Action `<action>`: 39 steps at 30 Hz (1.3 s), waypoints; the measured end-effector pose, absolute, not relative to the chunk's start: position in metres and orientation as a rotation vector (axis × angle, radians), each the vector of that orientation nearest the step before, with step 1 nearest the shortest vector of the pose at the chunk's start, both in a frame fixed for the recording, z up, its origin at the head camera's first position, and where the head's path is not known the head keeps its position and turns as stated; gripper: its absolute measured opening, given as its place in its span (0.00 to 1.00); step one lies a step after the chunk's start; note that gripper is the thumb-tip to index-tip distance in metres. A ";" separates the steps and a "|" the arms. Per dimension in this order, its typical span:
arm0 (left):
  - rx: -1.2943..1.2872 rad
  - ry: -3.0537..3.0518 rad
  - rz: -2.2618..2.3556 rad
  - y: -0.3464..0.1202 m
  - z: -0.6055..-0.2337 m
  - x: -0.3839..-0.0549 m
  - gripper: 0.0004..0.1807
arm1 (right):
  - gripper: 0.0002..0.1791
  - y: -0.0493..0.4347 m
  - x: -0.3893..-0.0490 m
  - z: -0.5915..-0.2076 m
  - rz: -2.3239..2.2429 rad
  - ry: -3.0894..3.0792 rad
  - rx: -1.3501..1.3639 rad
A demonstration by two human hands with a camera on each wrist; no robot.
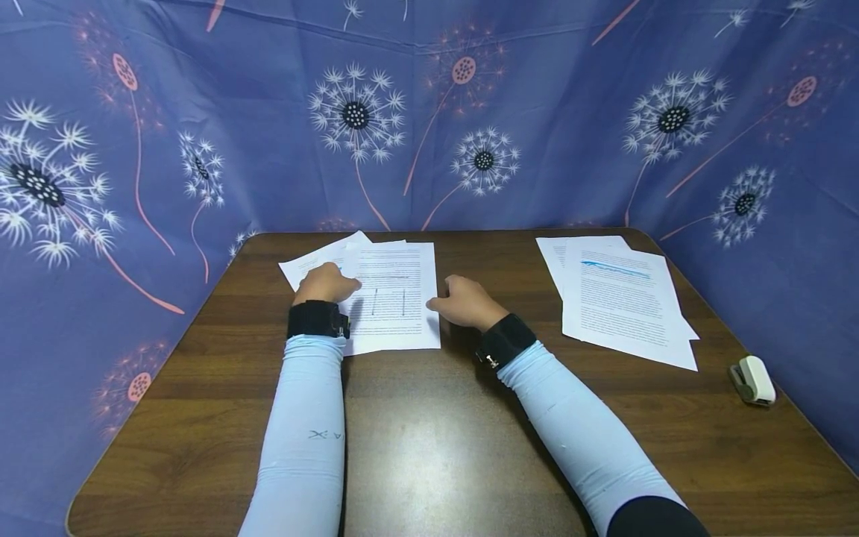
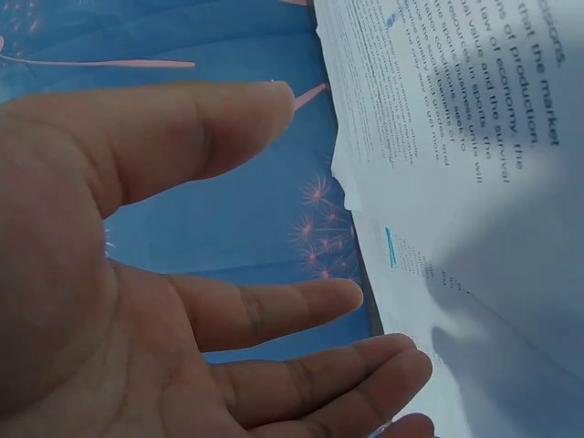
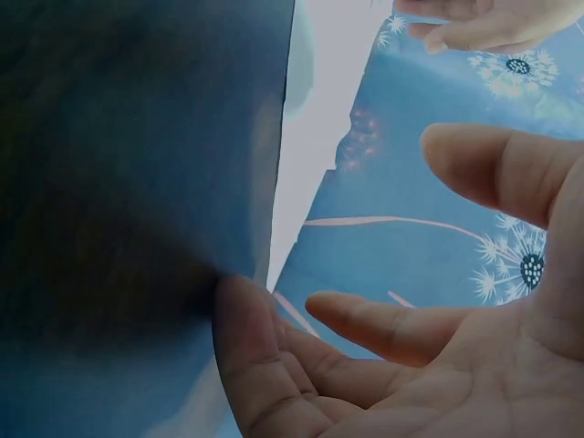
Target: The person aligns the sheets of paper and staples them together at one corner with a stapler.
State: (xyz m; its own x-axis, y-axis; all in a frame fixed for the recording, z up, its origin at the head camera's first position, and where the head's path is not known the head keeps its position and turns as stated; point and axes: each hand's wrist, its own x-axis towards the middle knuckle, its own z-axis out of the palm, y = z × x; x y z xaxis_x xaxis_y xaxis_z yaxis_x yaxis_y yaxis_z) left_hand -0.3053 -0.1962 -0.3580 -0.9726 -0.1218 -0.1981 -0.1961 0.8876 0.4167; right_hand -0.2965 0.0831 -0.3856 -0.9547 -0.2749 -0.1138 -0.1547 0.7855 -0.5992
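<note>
Printed sheets of paper [image 1: 389, 328] lie in a pile at the back left of the table, the top one marked with dark pen lines. Over the pile's left side is my left hand [image 1: 325, 284]; in the left wrist view its thumb [image 2: 210, 128] and fingers [image 2: 283, 310] are spread apart with nothing between them. My right hand [image 1: 467, 302] is at the right edge of the same sheets. In the right wrist view its thumb stands well away from its loosely bent fingers [image 3: 365, 338], and no paper is pinched there.
A second group of overlapping printed sheets [image 1: 624, 313], the top one with a blue highlighted line, lies at the back right. A white and grey stapler-like device [image 1: 753, 380] sits near the right edge of the wooden table [image 1: 416, 447]. Blue dandelion-patterned cloth [image 1: 268, 112] hangs behind.
</note>
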 end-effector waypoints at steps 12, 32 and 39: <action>-0.268 2.853 0.651 -0.197 -0.359 -0.305 0.36 | 0.39 0.080 -0.297 -0.384 -0.929 2.778 -0.423; -0.224 2.836 0.651 -0.190 -0.359 -0.305 0.39 | 0.41 0.076 -0.293 -0.385 -0.937 2.765 -0.460; -0.229 2.843 0.651 -0.185 -0.361 -0.307 0.39 | 0.40 0.075 -0.294 -0.388 -0.934 2.771 -0.443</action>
